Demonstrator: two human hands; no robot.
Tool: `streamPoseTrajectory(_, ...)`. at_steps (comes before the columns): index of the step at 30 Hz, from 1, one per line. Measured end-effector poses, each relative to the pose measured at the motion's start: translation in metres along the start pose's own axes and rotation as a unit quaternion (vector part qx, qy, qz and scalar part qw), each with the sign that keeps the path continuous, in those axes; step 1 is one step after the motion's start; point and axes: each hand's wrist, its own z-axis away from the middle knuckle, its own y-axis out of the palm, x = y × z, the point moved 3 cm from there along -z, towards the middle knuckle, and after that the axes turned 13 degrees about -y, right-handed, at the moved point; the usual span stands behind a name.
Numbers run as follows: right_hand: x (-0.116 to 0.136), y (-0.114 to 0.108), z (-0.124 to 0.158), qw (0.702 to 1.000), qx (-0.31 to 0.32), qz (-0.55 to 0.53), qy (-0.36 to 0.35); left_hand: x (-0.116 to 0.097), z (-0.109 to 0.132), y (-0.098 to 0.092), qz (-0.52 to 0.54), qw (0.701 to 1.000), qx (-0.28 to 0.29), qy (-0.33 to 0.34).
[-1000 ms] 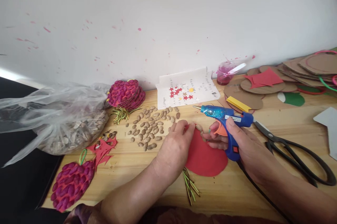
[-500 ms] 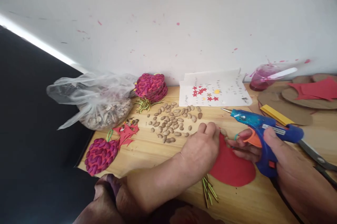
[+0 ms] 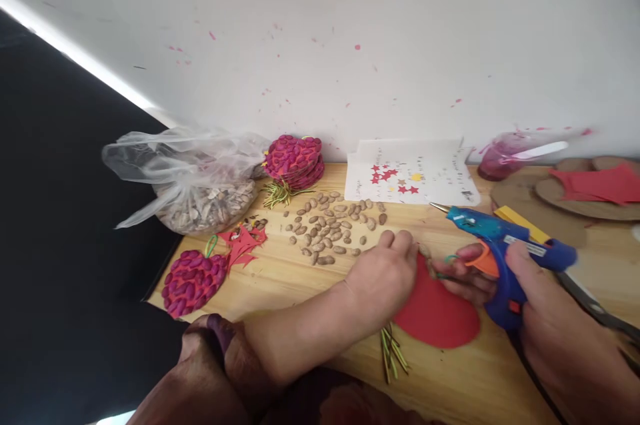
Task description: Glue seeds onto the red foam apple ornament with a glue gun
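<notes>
My left hand (image 3: 385, 278) is closed at the upper left edge of a red heart-like piece (image 3: 440, 315); its fingertips are hidden, so what it pinches cannot be made out. In my right hand (image 3: 535, 298) is a blue glue gun (image 3: 507, 278) with an orange trigger, its metal tip pointing left. Small beans or seeds (image 3: 424, 253) sit at the red piece's top edge, between my hands. A green loop (image 3: 451, 258) shows by my right fingertips. Green and dark cords (image 3: 393, 353) stick out below my left hand.
Loose beans (image 3: 325, 228) lie mid-table. Left are a plastic bag of shells (image 3: 215, 202), a bean-covered heart (image 3: 193, 282) and red scraps (image 3: 243, 245). Behind are stacked hearts (image 3: 294, 158) and paper with stars (image 3: 440, 178). Right are a pink cup (image 3: 495, 157), cardboard (image 3: 540, 212) and scissors (image 3: 590, 298).
The view has shifted slightly, so the things at the left appear farther right. Both hands keep nearly the same pose, with the glue gun still in my right hand.
</notes>
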Motion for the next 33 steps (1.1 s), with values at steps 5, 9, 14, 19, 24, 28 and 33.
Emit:
streamPoseTrajectory(5, 0.013, 0.001, 0.000, 0.998, 0.011, 0.021, -0.051, 0.020, 0.003, -0.006, 0.145, 0.988, -0.025, -0.040)
streamPoseTrajectory(9, 0.018, 0.001, -0.002, 0.997, 0.031, 0.020, -0.072, 0.015, 0.024, -0.017, 0.191, 0.979, -0.054, -0.040)
streamPoseTrajectory(14, 0.017, 0.002, -0.004, 0.995, 0.053, 0.016, -0.088, -0.017, 0.057, -0.015, 0.198, 0.977, 0.028, 0.076)
streamPoseTrajectory(19, 0.019, 0.004, -0.003, 0.992, 0.068, 0.024, -0.107, -0.012, 0.067, -0.012, 0.192, 0.977, 0.056, 0.077)
streamPoseTrajectory(24, 0.020, 0.005, -0.002, 0.990, 0.082, 0.029, -0.115, 0.008, 0.075, -0.016, 0.214, 0.973, 0.060, 0.066)
streamPoseTrajectory(28, 0.020, 0.002, -0.004, 0.989, 0.058, 0.037, -0.134, 0.013, 0.083, -0.015, 0.230, 0.971, 0.049, 0.051)
streamPoseTrajectory(33, 0.019, -0.003, -0.006, 0.987, 0.052, 0.045, -0.143, 0.018, 0.087, -0.009, 0.260, 0.966, 0.009, 0.001)
